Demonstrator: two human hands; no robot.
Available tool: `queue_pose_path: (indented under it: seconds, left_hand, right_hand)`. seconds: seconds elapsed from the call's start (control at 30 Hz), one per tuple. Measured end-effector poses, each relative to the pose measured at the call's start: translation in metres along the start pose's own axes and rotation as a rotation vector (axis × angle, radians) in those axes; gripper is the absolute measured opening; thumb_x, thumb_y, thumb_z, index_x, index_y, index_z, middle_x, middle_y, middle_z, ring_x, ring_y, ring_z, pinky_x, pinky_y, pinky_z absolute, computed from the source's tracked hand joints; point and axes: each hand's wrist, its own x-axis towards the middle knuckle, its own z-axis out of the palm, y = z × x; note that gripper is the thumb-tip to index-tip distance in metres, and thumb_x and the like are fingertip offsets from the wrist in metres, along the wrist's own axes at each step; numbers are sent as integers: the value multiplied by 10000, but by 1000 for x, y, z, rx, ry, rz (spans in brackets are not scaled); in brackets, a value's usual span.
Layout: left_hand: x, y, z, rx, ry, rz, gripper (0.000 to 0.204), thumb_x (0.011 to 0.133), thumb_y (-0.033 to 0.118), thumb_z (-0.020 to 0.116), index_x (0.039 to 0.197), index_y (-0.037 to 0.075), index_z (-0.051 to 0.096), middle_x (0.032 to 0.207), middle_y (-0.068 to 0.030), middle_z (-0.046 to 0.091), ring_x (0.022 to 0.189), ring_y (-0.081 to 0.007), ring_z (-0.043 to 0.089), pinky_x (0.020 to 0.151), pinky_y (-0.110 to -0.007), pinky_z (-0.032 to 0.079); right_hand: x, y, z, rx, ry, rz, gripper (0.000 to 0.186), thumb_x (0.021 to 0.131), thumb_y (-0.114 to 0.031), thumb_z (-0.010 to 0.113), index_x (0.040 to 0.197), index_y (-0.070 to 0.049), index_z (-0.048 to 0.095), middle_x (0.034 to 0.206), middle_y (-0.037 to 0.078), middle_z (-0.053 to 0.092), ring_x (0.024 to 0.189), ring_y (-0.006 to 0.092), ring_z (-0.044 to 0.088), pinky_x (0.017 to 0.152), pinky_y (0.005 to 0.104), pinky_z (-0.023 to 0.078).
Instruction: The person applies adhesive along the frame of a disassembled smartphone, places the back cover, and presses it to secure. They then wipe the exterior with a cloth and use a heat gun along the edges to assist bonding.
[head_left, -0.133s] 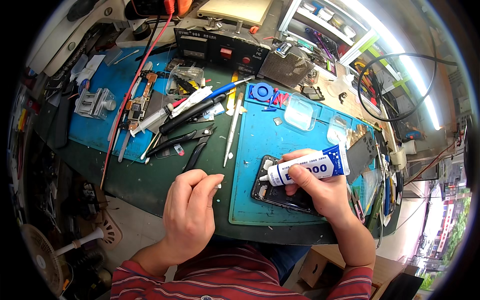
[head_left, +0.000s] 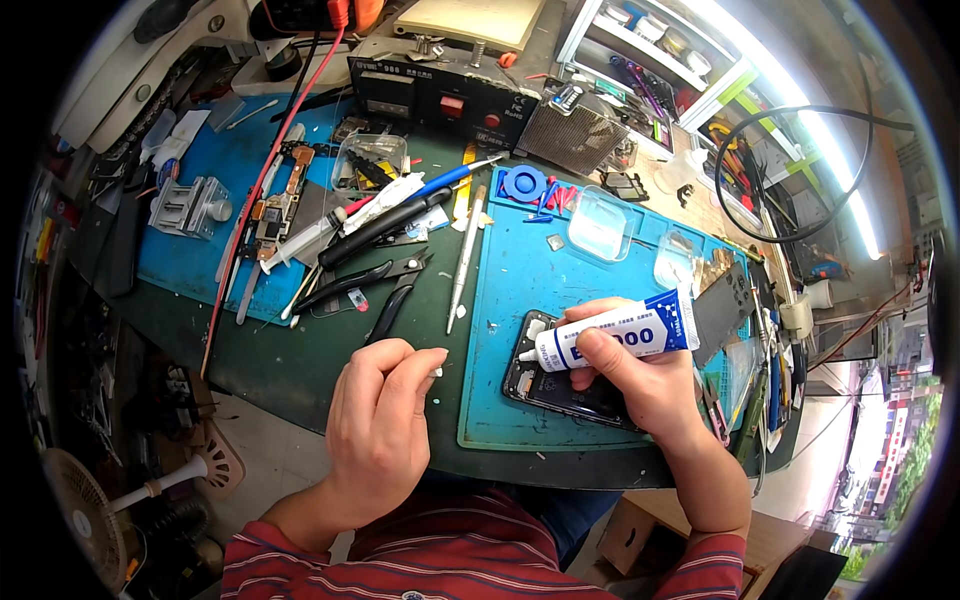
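Observation:
A white and blue glue tube [head_left: 640, 328] is gripped in my right hand [head_left: 630, 375]. Its pointed white nozzle aims left, over the upper end of a dark phone [head_left: 570, 398] that has been opened. The phone lies on the blue work mat, partly covered by my hand and the tube. My left hand [head_left: 385, 410] is raised near the mat's left edge, thumb and fingers pinched together. Between the fingertips shows a small white cap [head_left: 437, 373], mostly hidden.
Cutting pliers [head_left: 395, 290], a thin metal tool [head_left: 466, 260] and a syringe [head_left: 305, 240] lie left of the blue mat [head_left: 490, 400]. Clear plastic boxes [head_left: 600, 225] sit at its far side. Behind stands a black device [head_left: 440, 105]. Assorted hand tools [head_left: 770, 390] crowd the right edge.

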Motion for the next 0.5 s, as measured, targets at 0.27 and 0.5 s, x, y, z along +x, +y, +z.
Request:
queue_pose_path:
  seconds: [0.27, 0.5]
  left_hand:
    - [1, 1, 0, 0, 0, -2, 295, 802, -76, 688, 1082, 11, 658, 990, -97, 555, 820, -254, 589, 689, -346, 478]
    - [1, 1, 0, 2, 2, 0, 292, 802, -76, 688, 1079, 8, 658, 985, -93, 554, 819, -252, 586, 690, -343, 477]
  right_hand:
    - [0, -1, 1, -7, 15, -7, 268, 933, -162, 691, 1114, 34, 661, 927, 119, 710, 669, 133, 641, 615, 257, 534]
    - [0, 1, 1, 14, 35, -15, 265, 930, -151, 693, 1113, 37, 659, 949, 127, 707, 676, 141, 646, 613, 257, 541]
